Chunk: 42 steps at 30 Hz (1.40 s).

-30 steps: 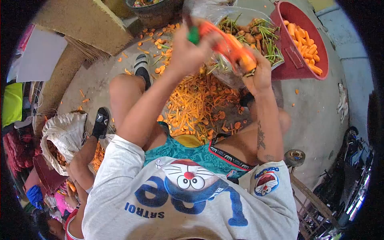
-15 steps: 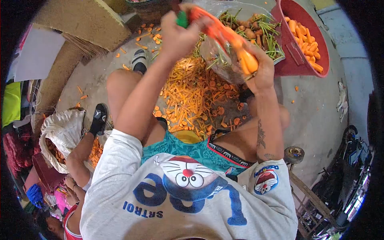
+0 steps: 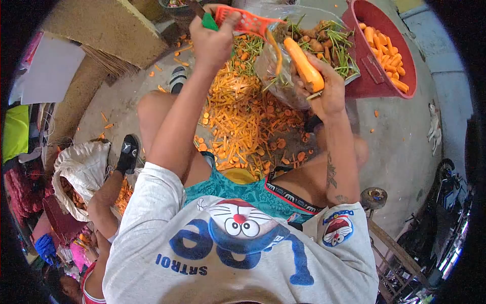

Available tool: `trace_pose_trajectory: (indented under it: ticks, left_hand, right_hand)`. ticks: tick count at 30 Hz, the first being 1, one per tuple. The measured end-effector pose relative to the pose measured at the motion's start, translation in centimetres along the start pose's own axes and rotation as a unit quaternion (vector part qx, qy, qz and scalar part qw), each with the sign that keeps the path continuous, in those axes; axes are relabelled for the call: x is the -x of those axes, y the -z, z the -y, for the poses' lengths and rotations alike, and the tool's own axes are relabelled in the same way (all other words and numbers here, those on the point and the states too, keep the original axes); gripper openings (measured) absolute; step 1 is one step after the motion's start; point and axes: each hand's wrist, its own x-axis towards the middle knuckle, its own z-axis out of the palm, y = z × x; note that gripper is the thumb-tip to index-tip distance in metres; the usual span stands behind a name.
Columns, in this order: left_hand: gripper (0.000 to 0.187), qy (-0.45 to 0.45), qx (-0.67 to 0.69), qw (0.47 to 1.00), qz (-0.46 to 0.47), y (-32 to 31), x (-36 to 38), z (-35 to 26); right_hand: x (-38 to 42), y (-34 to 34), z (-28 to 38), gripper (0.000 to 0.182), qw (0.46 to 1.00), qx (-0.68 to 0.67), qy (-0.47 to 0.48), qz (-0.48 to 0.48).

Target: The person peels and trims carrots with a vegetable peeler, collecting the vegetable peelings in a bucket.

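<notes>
My left hand [image 3: 215,38], on the left of the view, is closed around an orange peeler [image 3: 248,23] with green and dark parts at its handle end. A long peel strip [image 3: 276,53] hangs from the peeler's right end. On the right, my right hand [image 3: 326,86] grips a peeled carrot [image 3: 305,67] by its lower end, its other end pointing up and left. The peeler and the carrot are apart. Below both hands lies a pile of peel strips and carrot slices [image 3: 233,119].
A red tub [image 3: 377,83] holding peeled carrots [image 3: 387,55] stands at upper right. Beside it, a plastic bag holds unpeeled carrots with green stems [image 3: 324,40]. At lower left are a white sack [image 3: 86,167] and another person [image 3: 93,273]. A small wheel [image 3: 373,197] is at right.
The peeler has moved off the carrot, up and to the left, with my left hand. A peel strip now hangs from it. The carrot stays in my right hand.
</notes>
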Motion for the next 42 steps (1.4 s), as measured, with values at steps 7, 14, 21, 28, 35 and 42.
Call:
trace_pose_trajectory:
  ticks: [7,14,21,28,35,42]
  left_hand:
    - [0.015,-0.101,-0.018,0.985,0.137,-2.1,3.1,-2.2]
    - [0.015,-0.081,-0.027,0.993,0.085,-2.8,4.2,-3.2]
    - [0.014,0.028,0.006,1.0,-0.007,0.4,-0.5,-1.3]
    - [0.014,-0.139,0.028,0.98,0.138,-3.7,4.9,-2.7]
    - [0.015,0.002,0.013,0.999,0.035,-0.9,1.9,-2.2]
    - [0.013,-0.084,-0.043,0.995,0.036,-0.2,0.7,-1.1]
  right_hand:
    - [0.3,-0.4,0.3,0.051,0.999,0.011,0.013,0.035]
    - [-0.4,-0.4,-0.6,0.046,0.996,-0.031,0.033,-0.083]
    - [0.3,-0.8,0.0,0.039,0.996,0.033,0.026,-0.084]
    - [0.5,-3.2,0.5,0.038,0.991,0.01,0.029,-0.128]
    - [0.1,-0.9,0.1,0.041,0.998,-0.019,0.007,-0.065]
    - [0.7,-2.2,0.0,0.038,0.994,0.044,0.015,-0.094]
